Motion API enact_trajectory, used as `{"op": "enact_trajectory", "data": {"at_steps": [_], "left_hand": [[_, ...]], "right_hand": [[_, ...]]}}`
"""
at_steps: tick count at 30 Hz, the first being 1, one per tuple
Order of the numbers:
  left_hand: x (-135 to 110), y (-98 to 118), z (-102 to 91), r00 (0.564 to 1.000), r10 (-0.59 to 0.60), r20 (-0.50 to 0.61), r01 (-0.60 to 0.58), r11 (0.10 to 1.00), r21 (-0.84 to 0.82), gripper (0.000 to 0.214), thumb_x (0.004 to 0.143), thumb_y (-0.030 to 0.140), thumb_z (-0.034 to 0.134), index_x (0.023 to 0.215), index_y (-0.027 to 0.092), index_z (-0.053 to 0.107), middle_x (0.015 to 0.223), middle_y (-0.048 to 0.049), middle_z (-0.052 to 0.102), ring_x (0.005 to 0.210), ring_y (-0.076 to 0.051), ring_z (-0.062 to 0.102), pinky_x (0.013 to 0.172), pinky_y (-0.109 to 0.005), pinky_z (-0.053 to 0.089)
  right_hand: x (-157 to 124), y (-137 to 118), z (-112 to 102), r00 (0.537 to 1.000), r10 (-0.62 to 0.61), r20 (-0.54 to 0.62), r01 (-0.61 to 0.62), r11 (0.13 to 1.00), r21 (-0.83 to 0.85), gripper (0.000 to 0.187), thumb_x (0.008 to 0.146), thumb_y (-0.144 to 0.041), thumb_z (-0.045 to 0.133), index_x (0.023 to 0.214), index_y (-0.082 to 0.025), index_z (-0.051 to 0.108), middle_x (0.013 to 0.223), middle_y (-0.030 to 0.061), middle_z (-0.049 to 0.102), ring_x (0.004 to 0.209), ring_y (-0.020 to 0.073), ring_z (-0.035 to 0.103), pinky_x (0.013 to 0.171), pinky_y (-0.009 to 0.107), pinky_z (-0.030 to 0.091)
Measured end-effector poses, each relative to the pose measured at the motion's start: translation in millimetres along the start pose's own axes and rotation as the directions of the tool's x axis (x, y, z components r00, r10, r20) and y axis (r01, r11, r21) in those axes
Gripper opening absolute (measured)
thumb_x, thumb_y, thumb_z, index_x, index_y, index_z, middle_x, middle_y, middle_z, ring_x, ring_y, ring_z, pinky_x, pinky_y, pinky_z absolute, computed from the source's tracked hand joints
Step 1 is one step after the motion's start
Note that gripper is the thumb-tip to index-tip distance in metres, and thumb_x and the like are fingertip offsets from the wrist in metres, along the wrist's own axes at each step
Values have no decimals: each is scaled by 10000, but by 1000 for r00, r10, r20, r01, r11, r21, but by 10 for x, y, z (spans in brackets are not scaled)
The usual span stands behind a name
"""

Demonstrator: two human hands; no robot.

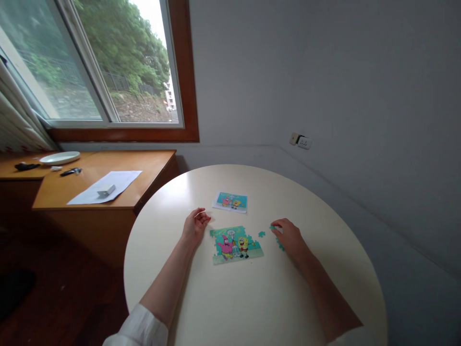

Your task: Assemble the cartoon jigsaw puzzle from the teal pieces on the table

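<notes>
A partly assembled jigsaw puzzle [230, 246] with cartoon figures lies flat on the round table, its right and left edges uneven. My right hand [289, 236] is to its right, thumb and fingers closed on a small teal puzzle piece [272, 228]. Between that hand and the puzzle sits a loose teal piece [261, 234]. More teal pieces [280, 245] show partly from beneath my right hand. My left hand [195, 226] rests at the puzzle's upper left, palm turned inward, fingers loosely curled and apart, holding nothing.
Behind the puzzle lies a reference picture card [230, 202] with the same cartoon. The round cream table [216, 307] stands near a wooden desk [158, 168] carrying a paper sheet [122, 180], a small white box [106, 190] and a white plate [59, 158].
</notes>
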State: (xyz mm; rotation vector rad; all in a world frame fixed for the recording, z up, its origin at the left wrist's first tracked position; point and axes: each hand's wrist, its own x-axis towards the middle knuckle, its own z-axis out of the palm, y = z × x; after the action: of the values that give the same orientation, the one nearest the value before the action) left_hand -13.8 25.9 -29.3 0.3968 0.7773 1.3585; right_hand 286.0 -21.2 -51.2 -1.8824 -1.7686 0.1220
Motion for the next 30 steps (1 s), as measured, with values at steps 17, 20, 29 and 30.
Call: {"op": "enact_trajectory", "data": {"at_steps": [17,20,29,30], "left_hand": [[-13,7,13,1000,-11,-1,11,1000,9,101,729,190,513,681,120,567,511,-5,537,480,-97,556,575,-223,474],[-15,10,19,1000,-11,-3,11,1000,21,88,715,195,535,679,121,565,510,-2,532,480,-96,554,571,-222,471],[-18,7,31,1000,-3,9,3,1000,20,105,721,182,504,668,116,566,493,-6,535,465,-93,537,576,-228,469],[-19,8,32,1000,-5,5,5,1000,21,108,723,180,500,667,115,566,492,-7,535,466,-94,539,575,-228,468]], "right_hand": [[-26,-135,-64,998,38,-44,-27,973,229,112,689,-190,474,735,-204,576,704,15,659,681,157,621,672,276,467],[-24,-142,-50,996,12,-87,12,963,269,162,705,-206,466,782,-207,608,746,21,676,713,165,626,707,291,474],[-30,-238,-35,989,-55,-134,92,955,284,263,734,-253,461,863,-168,674,889,76,686,758,181,616,736,315,475],[-32,-243,-32,990,-48,-132,85,955,286,259,729,-255,469,861,-166,674,883,75,688,750,180,618,736,315,477]]}}
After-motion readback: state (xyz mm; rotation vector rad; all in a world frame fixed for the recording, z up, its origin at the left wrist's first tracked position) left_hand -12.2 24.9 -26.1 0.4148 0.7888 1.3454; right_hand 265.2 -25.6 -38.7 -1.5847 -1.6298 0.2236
